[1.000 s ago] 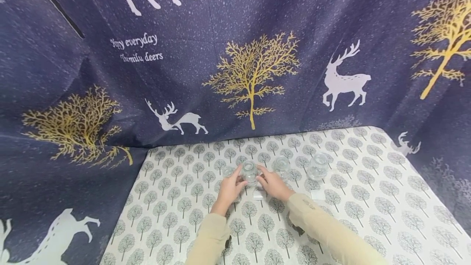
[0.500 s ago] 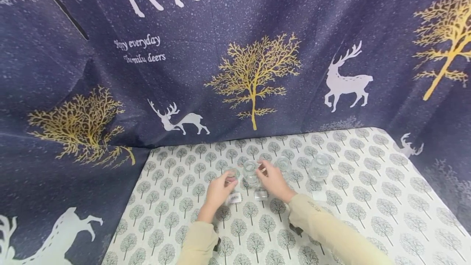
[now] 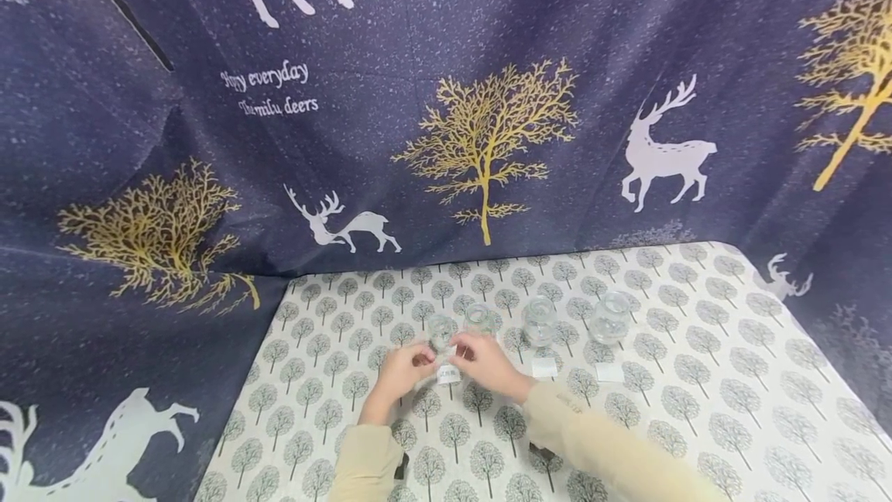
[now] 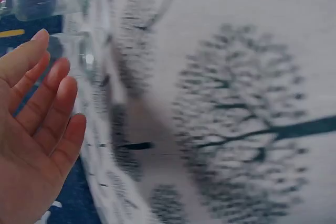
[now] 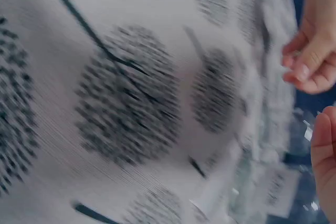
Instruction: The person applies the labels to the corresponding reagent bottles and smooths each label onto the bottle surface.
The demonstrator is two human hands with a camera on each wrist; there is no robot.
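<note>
We see 1 white label (image 5: 275, 190), its print blurred, against a clear jar (image 5: 305, 200). Up and to the label's right we find the right hand (image 5: 326, 166), cut off by the view's edge; we cannot tell whether it touches the jar. Above the label we see more glass (image 5: 298, 135), then the left hand (image 5: 315, 51), fingers bent, near a blue curtain (image 5: 298, 9). Left of the label spreads our tree-printed cloth (image 5: 52, 51).

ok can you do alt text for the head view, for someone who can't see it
A person's left hand and right hand are close to the leftmost jar in a row of four glass ones on a tree-print tablecloth, though contact is unclear. Three white labels show near the row, and a navy curtain with white deer and gold trees hangs behind.
</note>
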